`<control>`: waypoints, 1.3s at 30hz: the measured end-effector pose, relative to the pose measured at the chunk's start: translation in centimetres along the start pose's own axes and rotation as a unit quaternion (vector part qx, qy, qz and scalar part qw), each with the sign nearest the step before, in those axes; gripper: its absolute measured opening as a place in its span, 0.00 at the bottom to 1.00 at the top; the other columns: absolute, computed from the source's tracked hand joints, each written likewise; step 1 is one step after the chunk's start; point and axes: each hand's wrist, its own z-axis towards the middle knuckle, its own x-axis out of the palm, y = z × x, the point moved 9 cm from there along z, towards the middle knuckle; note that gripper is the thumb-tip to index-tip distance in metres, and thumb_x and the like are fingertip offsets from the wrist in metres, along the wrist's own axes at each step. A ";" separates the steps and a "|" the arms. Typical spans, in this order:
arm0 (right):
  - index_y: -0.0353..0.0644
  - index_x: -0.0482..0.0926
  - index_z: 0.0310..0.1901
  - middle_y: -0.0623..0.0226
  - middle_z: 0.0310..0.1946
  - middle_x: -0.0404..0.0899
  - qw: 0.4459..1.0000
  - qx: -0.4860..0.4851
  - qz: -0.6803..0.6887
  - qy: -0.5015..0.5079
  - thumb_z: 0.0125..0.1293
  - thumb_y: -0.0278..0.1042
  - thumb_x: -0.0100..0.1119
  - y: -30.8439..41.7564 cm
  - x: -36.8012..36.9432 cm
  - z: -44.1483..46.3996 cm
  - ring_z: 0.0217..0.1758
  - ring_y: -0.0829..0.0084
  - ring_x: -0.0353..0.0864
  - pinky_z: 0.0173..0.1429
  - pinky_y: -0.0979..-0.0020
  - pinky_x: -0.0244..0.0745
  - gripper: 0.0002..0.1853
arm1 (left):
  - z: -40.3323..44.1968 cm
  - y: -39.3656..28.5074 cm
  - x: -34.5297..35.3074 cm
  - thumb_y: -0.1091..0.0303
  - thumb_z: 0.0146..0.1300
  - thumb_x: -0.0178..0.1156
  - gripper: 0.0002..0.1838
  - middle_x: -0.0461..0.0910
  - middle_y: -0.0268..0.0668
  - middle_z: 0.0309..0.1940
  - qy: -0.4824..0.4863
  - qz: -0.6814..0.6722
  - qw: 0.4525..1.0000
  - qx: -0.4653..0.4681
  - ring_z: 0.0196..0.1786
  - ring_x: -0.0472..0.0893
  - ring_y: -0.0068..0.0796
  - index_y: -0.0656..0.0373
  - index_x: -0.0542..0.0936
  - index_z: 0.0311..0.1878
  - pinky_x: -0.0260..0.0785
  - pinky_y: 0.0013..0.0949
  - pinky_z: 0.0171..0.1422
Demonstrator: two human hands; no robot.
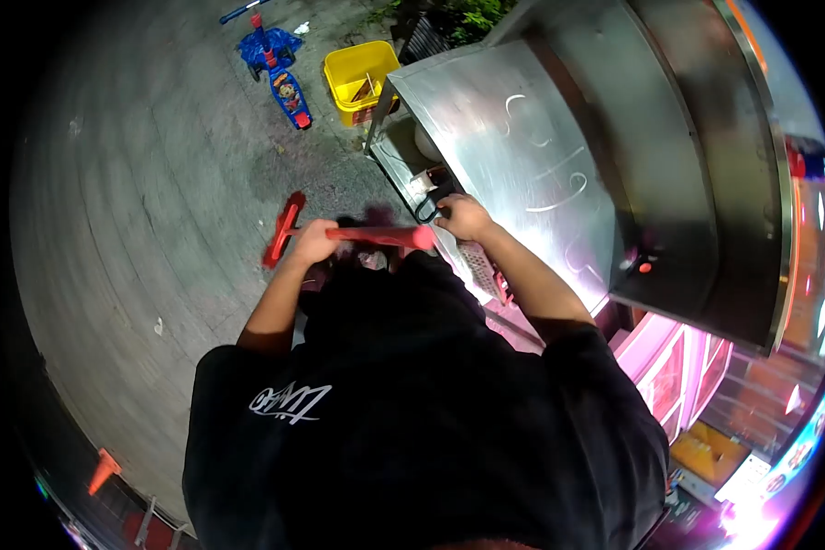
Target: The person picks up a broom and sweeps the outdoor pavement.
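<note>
My left hand (316, 242) is wrapped round the handle of a red long-handled tool (371, 236). The tool's wide red head (285, 229) lies to the left, over the ground, and its rounded handle end points right. At the edge of a metal table (532, 156), my right hand (466, 218) is closed on a black loop-shaped handle (425, 210). What that handle belongs to is partly hidden under the tabletop. A pink perforated basket (479, 268) sits just below my right hand.
A yellow bucket (361, 78) with items inside stands beyond the table's left corner. Further left is a blue and red scooter (286, 92) on the pavement. An orange cone (104, 470) is at the lower left. Pink-lit cabinets (674, 376) stand at the right.
</note>
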 end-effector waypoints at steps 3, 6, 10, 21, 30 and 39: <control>0.43 0.86 0.57 0.56 0.55 0.86 0.969 -0.075 -0.216 0.097 0.60 0.44 0.66 -0.6 3.8 6.4 0.70 0.60 0.75 0.82 0.59 0.55 0.24 | -0.2 3.6 -4.3 0.60 0.62 0.66 0.14 0.81 0.48 0.28 -0.122 -0.080 0.988 -0.054 0.35 0.81 0.46 0.63 0.81 0.31 0.71 0.46 0.41; 0.41 0.87 0.56 0.53 0.59 0.84 0.901 -0.136 -0.366 0.188 0.64 0.44 0.61 0.5 3.9 9.1 0.73 0.54 0.73 0.84 0.53 0.45 0.23 | -1.2 8.2 -5.9 0.63 0.69 0.66 0.16 0.76 0.38 0.25 -0.224 -0.100 0.969 -0.002 0.30 0.73 0.30 0.64 0.76 0.31 0.67 0.40 0.38; 0.41 0.90 0.50 0.56 0.56 0.87 0.771 -0.215 -0.525 0.290 0.58 0.41 0.66 -0.2 3.9 11.2 0.73 0.60 0.74 0.85 0.47 0.40 0.20 | -4.0 7.1 -7.8 0.62 0.69 0.64 0.17 0.73 0.40 0.22 -0.222 -0.174 0.951 -0.130 0.29 0.70 0.26 0.66 0.76 0.30 0.66 0.37 0.36; 0.41 0.88 0.44 0.53 0.43 0.87 0.980 0.009 0.079 0.183 0.58 0.41 0.70 -12.8 13.3 21.1 0.48 0.55 0.85 0.57 0.55 0.76 0.16 | -0.2 7.0 -5.2 0.54 0.69 0.60 0.18 0.81 0.51 0.29 -0.187 -0.088 0.957 -0.206 0.34 0.81 0.49 0.61 0.80 0.33 0.71 0.46 0.41; 0.36 0.85 0.40 0.45 0.41 0.86 0.983 0.052 0.132 0.117 0.68 0.40 0.58 -21.0 23.4 26.3 0.47 0.47 0.86 0.48 0.49 0.79 0.14 | 1.9 5.8 -2.2 0.58 0.66 0.64 0.15 0.80 0.52 0.28 -0.172 -0.068 0.969 -0.163 0.35 0.83 0.55 0.62 0.78 0.33 0.72 0.48 0.39; 0.37 0.86 0.40 0.46 0.39 0.87 0.979 -0.041 0.150 0.131 0.64 0.42 0.66 -12.8 10.9 21.3 0.46 0.48 0.88 0.48 0.51 0.80 0.15 | 5.8 7.8 2.1 0.64 0.60 0.65 0.11 0.76 0.48 0.24 -0.114 -0.107 0.977 -0.143 0.29 0.78 0.45 0.61 0.76 0.30 0.70 0.43 0.37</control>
